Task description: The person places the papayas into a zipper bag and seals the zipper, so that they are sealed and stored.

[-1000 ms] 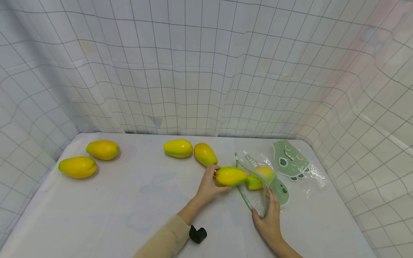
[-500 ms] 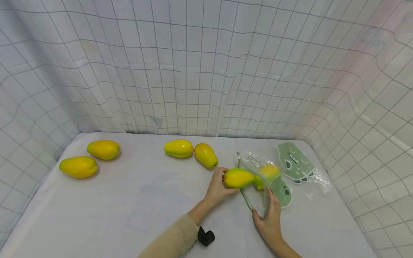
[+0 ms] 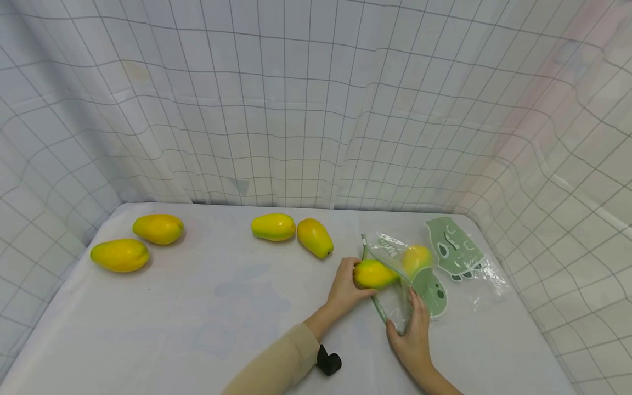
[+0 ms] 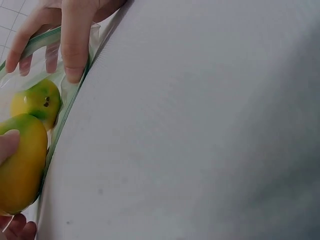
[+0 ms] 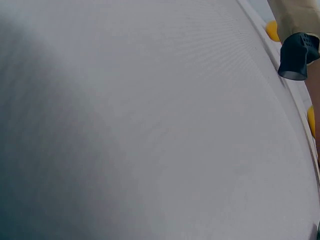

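Note:
My left hand (image 3: 345,285) grips a yellow-green papaya (image 3: 373,274) by its left end. The papaya's right part lies inside the mouth of a clear zip bag (image 3: 392,312) with green edging and a green cartoon print. My right hand (image 3: 413,332) holds the bag's near rim, thumb and fingers spread along the opening. Deeper in the bag lies another papaya (image 3: 416,259), seen through the film. In the left wrist view, the held papaya (image 4: 22,165) touches or nearly touches the bagged one (image 4: 42,102). The right wrist view mostly shows tablecloth, with the right hand out of sight.
Two papayas (image 3: 316,238) lie at the back middle, and two more (image 3: 120,255) at the far left. Another green-printed clear bag (image 3: 454,247) lies flat at the back right. A black wrist camera (image 3: 328,361) sits on the left sleeve. Grid-patterned curtains (image 3: 296,137) surround the white table.
My left hand has moved right, carrying the papaya from outside the bag into its mouth. The bagged papaya has shifted right and deeper. My right hand stays at the rim.

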A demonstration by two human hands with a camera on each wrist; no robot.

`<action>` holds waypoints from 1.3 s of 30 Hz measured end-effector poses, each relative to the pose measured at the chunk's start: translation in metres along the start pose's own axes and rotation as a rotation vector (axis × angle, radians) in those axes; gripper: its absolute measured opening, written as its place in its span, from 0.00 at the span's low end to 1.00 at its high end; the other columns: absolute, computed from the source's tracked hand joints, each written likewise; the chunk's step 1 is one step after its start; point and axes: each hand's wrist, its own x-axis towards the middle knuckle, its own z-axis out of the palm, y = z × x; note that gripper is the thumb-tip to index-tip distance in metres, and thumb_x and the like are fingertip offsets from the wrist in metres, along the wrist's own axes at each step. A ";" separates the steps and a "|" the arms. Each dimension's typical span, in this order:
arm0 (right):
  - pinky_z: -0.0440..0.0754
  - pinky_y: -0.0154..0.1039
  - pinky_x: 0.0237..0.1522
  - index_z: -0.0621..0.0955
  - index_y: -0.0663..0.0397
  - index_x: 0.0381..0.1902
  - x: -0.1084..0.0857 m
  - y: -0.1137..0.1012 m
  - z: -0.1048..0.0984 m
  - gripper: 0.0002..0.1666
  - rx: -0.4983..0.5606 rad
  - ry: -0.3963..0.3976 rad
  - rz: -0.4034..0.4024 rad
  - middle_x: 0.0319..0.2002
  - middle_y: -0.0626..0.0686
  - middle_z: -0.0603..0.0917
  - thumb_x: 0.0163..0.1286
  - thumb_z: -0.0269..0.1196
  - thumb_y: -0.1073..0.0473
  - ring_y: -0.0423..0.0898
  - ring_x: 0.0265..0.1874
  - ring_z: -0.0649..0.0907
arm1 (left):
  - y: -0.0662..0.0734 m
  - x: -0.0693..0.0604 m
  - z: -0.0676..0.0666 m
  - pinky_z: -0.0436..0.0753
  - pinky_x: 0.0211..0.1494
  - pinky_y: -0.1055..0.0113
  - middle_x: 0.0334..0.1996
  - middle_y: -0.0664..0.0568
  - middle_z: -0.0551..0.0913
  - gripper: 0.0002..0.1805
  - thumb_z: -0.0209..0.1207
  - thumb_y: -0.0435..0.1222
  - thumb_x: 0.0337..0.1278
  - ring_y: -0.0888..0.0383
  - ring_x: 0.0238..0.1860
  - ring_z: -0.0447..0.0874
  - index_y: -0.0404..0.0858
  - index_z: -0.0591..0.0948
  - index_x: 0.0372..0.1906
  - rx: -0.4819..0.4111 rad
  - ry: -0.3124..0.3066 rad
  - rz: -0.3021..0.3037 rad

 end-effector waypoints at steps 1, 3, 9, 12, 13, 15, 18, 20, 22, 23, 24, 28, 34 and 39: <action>0.50 0.23 0.62 0.58 0.67 0.65 0.000 0.000 0.000 0.55 0.000 0.000 0.001 0.58 0.67 0.64 0.36 0.68 0.74 0.56 0.55 0.64 | 0.000 0.000 0.001 0.73 0.53 0.63 0.45 0.49 0.69 0.36 0.73 0.41 0.33 0.56 0.46 0.69 0.36 0.68 0.50 -0.003 -0.002 -0.005; 0.50 0.22 0.62 0.58 0.68 0.65 0.000 0.001 0.000 0.55 -0.004 0.000 0.002 0.58 0.67 0.64 0.35 0.68 0.74 0.56 0.55 0.64 | 0.000 0.001 0.003 0.73 0.53 0.63 0.45 0.49 0.69 0.36 0.73 0.42 0.33 0.56 0.46 0.69 0.36 0.67 0.50 -0.011 -0.002 -0.011; 0.49 0.22 0.62 0.58 0.67 0.65 0.000 -0.001 0.000 0.55 -0.004 -0.014 0.021 0.58 0.67 0.64 0.36 0.68 0.74 0.55 0.56 0.63 | 0.000 0.000 0.000 0.74 0.49 0.65 0.46 0.48 0.69 0.40 0.74 0.41 0.32 0.56 0.44 0.69 0.36 0.66 0.54 -0.101 -0.027 -0.047; 0.49 0.23 0.62 0.57 0.67 0.65 0.000 -0.001 -0.001 0.55 -0.002 -0.022 0.033 0.59 0.66 0.64 0.37 0.68 0.73 0.53 0.57 0.63 | -0.002 0.000 -0.006 0.75 0.46 0.67 0.48 0.47 0.69 0.42 0.74 0.41 0.32 0.56 0.42 0.71 0.36 0.66 0.57 -0.144 -0.058 -0.065; 0.49 0.23 0.62 0.58 0.68 0.65 0.000 -0.001 -0.001 0.54 -0.003 -0.022 0.032 0.58 0.66 0.64 0.37 0.68 0.72 0.53 0.57 0.63 | -0.003 0.000 -0.008 0.75 0.45 0.68 0.49 0.47 0.70 0.42 0.74 0.41 0.32 0.56 0.42 0.72 0.36 0.66 0.58 -0.155 -0.070 -0.068; 0.50 0.23 0.62 0.58 0.68 0.65 0.000 -0.002 -0.001 0.54 -0.002 -0.022 0.029 0.58 0.67 0.64 0.38 0.68 0.72 0.53 0.57 0.63 | -0.005 0.001 -0.013 0.76 0.45 0.68 0.50 0.47 0.72 0.42 0.73 0.40 0.33 0.55 0.43 0.73 0.36 0.67 0.59 -0.168 -0.092 -0.059; 0.50 0.23 0.63 0.58 0.69 0.65 0.000 -0.002 -0.001 0.53 0.004 -0.019 0.034 0.58 0.67 0.64 0.38 0.68 0.72 0.53 0.57 0.63 | -0.008 0.002 -0.019 0.78 0.46 0.65 0.51 0.45 0.74 0.39 0.72 0.36 0.35 0.52 0.44 0.76 0.35 0.69 0.59 -0.206 -0.114 -0.029; 0.50 0.23 0.63 0.58 0.69 0.65 0.000 -0.002 -0.001 0.53 0.000 -0.017 0.033 0.58 0.67 0.64 0.38 0.68 0.72 0.54 0.56 0.63 | -0.009 0.002 -0.023 0.80 0.46 0.63 0.51 0.43 0.75 0.36 0.72 0.34 0.36 0.50 0.45 0.77 0.34 0.71 0.57 -0.234 -0.120 -0.016; 0.49 0.23 0.63 0.58 0.69 0.65 0.000 -0.003 -0.001 0.53 0.002 -0.018 0.039 0.58 0.67 0.64 0.38 0.68 0.72 0.54 0.56 0.63 | -0.006 0.001 -0.027 0.80 0.45 0.58 0.50 0.40 0.75 0.33 0.70 0.30 0.38 0.46 0.44 0.78 0.31 0.73 0.55 -0.288 -0.120 -0.002; 0.49 0.23 0.63 0.58 0.69 0.65 0.000 -0.002 -0.001 0.53 0.005 -0.018 0.042 0.58 0.67 0.64 0.38 0.68 0.71 0.54 0.56 0.63 | -0.002 0.000 -0.030 0.80 0.45 0.56 0.49 0.38 0.75 0.31 0.70 0.28 0.38 0.44 0.44 0.78 0.30 0.73 0.54 -0.314 -0.119 0.002; 0.50 0.23 0.63 0.58 0.69 0.64 0.000 -0.002 -0.001 0.53 0.002 -0.016 0.038 0.58 0.67 0.64 0.38 0.68 0.71 0.54 0.56 0.63 | 0.000 0.000 -0.032 0.80 0.45 0.54 0.49 0.37 0.75 0.30 0.69 0.27 0.38 0.43 0.43 0.78 0.29 0.74 0.53 -0.332 -0.121 0.003; 0.50 0.24 0.63 0.59 0.70 0.64 0.000 -0.002 -0.001 0.52 0.004 -0.014 0.039 0.58 0.67 0.64 0.38 0.67 0.71 0.52 0.57 0.63 | 0.013 -0.001 -0.038 0.79 0.46 0.52 0.48 0.33 0.75 0.28 0.67 0.24 0.40 0.38 0.43 0.77 0.24 0.73 0.52 -0.413 -0.131 -0.007; 0.49 0.24 0.63 0.58 0.69 0.65 0.000 -0.001 -0.001 0.53 0.001 -0.023 0.028 0.58 0.67 0.64 0.38 0.68 0.72 0.49 0.59 0.62 | 0.007 0.003 -0.028 0.81 0.45 0.60 0.49 0.35 0.75 0.27 0.66 0.24 0.41 0.41 0.43 0.78 0.26 0.74 0.53 -0.444 -0.108 -0.051; 0.50 0.23 0.63 0.58 0.70 0.64 0.001 -0.002 -0.001 0.55 -0.002 -0.006 -0.001 0.58 0.68 0.64 0.35 0.68 0.75 0.54 0.57 0.63 | -0.006 0.009 -0.012 0.81 0.43 0.67 0.48 0.38 0.75 0.28 0.67 0.26 0.40 0.46 0.42 0.79 0.29 0.75 0.53 -0.419 -0.082 -0.045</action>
